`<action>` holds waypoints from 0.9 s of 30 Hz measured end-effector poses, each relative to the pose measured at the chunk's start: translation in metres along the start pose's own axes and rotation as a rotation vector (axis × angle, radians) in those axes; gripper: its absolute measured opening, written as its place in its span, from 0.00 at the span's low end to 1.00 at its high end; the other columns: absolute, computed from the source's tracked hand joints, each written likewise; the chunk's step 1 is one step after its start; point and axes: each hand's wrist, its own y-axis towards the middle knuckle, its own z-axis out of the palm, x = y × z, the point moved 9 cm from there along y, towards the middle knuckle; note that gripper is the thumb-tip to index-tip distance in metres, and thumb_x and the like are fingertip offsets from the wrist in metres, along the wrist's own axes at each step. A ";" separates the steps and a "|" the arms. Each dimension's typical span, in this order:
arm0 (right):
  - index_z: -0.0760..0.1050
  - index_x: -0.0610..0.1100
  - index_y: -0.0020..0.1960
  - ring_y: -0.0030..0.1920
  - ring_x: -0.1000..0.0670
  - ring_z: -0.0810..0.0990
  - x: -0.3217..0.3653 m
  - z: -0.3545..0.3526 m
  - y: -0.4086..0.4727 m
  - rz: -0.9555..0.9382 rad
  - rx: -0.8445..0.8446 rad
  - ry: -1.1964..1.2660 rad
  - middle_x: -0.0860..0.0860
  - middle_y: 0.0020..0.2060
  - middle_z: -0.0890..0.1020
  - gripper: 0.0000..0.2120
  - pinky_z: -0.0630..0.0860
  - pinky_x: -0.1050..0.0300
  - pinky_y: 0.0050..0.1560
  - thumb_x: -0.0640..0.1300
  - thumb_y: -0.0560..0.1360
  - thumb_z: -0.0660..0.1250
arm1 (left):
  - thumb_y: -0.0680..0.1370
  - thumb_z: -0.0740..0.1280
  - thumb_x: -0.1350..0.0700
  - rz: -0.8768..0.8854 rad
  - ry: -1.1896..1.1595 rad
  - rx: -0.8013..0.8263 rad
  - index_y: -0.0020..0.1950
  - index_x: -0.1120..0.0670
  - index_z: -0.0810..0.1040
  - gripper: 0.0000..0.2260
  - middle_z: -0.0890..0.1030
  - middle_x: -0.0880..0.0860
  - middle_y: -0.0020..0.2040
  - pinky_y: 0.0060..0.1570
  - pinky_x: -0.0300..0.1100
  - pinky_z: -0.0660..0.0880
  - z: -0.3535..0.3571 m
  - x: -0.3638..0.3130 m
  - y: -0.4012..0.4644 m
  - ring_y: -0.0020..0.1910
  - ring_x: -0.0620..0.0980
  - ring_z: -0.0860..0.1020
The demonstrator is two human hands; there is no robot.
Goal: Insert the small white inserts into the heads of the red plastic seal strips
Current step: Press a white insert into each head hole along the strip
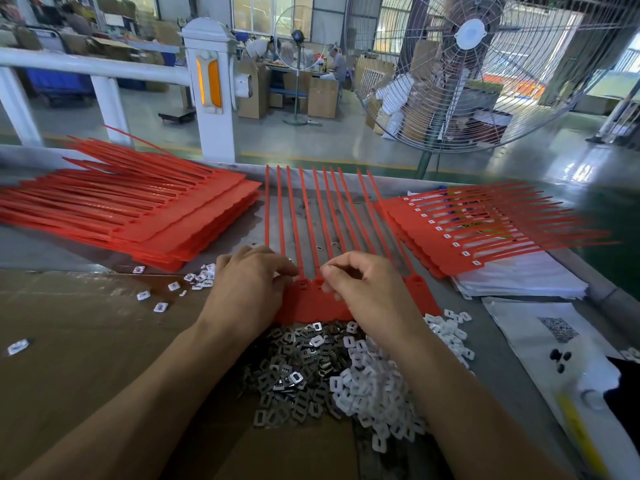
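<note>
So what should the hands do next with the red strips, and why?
Probably press the piece at the right hand fingertips down into the open head of the red strip sheet. Both hands, left hand included, already sit on that sheet's heads, and the head sockets showing between them look empty. Whether the fingers actually hold an insert is hidden.

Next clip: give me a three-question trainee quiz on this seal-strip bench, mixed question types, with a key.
1. True or false: both hands are working at the heads of the sheet of red strips in the middle.
2. Which stack already shows white inserts in its heads? A) left stack B) right stack
3. Fill in: the pile of white inserts lies beside a pile of ___ metal clips.

Key: 1 true, left hand and right hand are both there; 2 B; 3 grey.
</note>
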 end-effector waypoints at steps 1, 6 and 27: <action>0.84 0.54 0.48 0.42 0.62 0.83 0.002 0.003 -0.001 -0.026 0.039 -0.041 0.61 0.41 0.86 0.06 0.74 0.66 0.44 0.51 0.80 0.69 | 0.77 0.72 0.53 -0.001 0.009 -0.009 0.51 0.42 0.85 0.07 0.81 0.42 0.52 0.55 0.41 0.56 -0.002 0.002 0.000 0.58 0.47 0.73; 0.85 0.55 0.49 0.44 0.61 0.83 0.011 0.034 -0.011 -0.162 0.295 -0.245 0.61 0.43 0.84 0.03 0.78 0.65 0.46 0.52 0.76 0.75 | 0.77 0.71 0.50 -0.026 0.043 0.002 0.51 0.41 0.83 0.05 0.80 0.41 0.52 0.55 0.43 0.57 -0.006 0.010 -0.001 0.59 0.48 0.73; 0.81 0.54 0.45 0.42 0.60 0.83 0.017 0.041 -0.017 -0.224 0.329 -0.275 0.59 0.40 0.84 0.03 0.78 0.66 0.43 0.48 0.78 0.72 | 0.77 0.70 0.49 -0.060 0.060 0.100 0.57 0.39 0.82 0.10 0.78 0.42 0.57 0.64 0.51 0.61 -0.004 0.011 -0.004 0.62 0.48 0.71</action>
